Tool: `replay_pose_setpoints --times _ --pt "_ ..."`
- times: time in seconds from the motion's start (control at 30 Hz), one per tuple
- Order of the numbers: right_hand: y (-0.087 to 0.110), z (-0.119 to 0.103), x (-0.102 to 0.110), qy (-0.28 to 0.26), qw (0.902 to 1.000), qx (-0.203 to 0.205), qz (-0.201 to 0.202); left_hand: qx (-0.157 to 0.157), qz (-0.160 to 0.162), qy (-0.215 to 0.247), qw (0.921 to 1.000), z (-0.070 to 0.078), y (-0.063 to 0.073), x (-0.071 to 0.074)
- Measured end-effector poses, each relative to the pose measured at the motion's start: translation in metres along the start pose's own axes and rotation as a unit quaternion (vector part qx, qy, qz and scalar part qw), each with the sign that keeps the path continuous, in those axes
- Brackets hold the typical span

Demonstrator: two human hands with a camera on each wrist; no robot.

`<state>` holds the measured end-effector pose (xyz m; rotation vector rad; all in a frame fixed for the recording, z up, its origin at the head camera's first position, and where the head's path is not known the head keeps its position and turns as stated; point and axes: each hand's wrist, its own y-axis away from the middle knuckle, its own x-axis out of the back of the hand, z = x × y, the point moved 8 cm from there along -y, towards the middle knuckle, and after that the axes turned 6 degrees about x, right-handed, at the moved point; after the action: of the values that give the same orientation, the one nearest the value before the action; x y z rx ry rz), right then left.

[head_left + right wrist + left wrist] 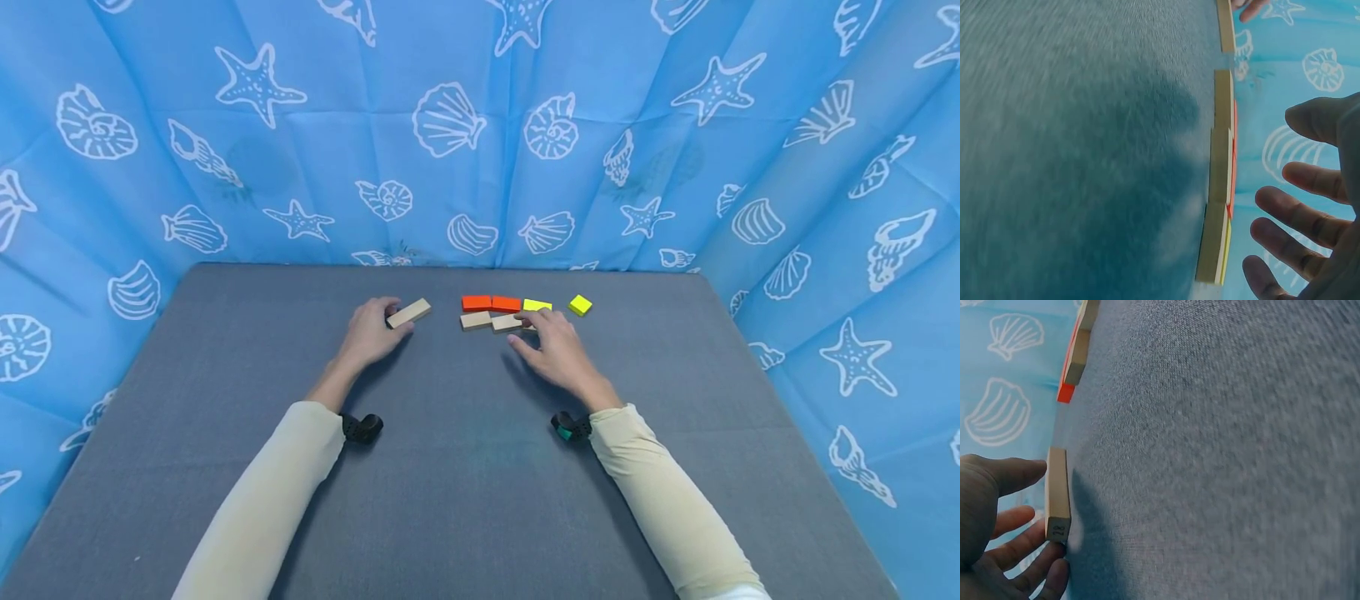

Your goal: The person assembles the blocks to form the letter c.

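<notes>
In the head view my left hand (367,335) holds a plain wooden block (409,313) at the left, thumb on one side and fingers on the other. The left wrist view shows the number 28 on the near end of this wooden block (1057,497). My right hand (557,348) hovers over the right end of a row of three wooden blocks (476,321), its fingers spread and holding nothing. Just behind that row lie two red blocks (476,303) and a yellow block (538,305), partly covered by the right fingers. Seen from the right wrist, the wooden blocks (1220,165) stand apart from the fingers.
Another yellow block (580,305) lies by itself to the right of the rows. Grey cloth covers the table (480,483), whose far edge meets a blue curtain (480,200) with white shells and starfish. Dark wrist cameras (363,428) sit on both wrists.
</notes>
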<state>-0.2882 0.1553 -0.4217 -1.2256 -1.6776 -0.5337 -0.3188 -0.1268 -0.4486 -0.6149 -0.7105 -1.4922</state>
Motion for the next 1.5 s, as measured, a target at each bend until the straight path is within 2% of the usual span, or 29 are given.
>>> replay_pose_setpoints --times 0.37,0.83,1.03,1.5 --pt "-0.013 -0.015 -0.012 -0.001 0.9998 0.016 -0.008 0.005 0.006 -0.002 1.0 0.004 -0.004 -0.004" --pt "-0.033 -0.028 -0.025 0.005 0.9988 0.047 -0.013 0.002 0.026 0.029 0.9993 -0.002 -0.006 -0.007" --pt "-0.042 -0.032 -0.03 0.022 0.9982 0.054 -0.016 0.001 0.026 0.03 0.9992 -0.002 -0.005 -0.006" --pt "-0.051 -0.029 -0.038 0.035 0.9973 0.053 -0.036 -0.008 0.032 0.032 0.9989 -0.007 0.004 -0.003"
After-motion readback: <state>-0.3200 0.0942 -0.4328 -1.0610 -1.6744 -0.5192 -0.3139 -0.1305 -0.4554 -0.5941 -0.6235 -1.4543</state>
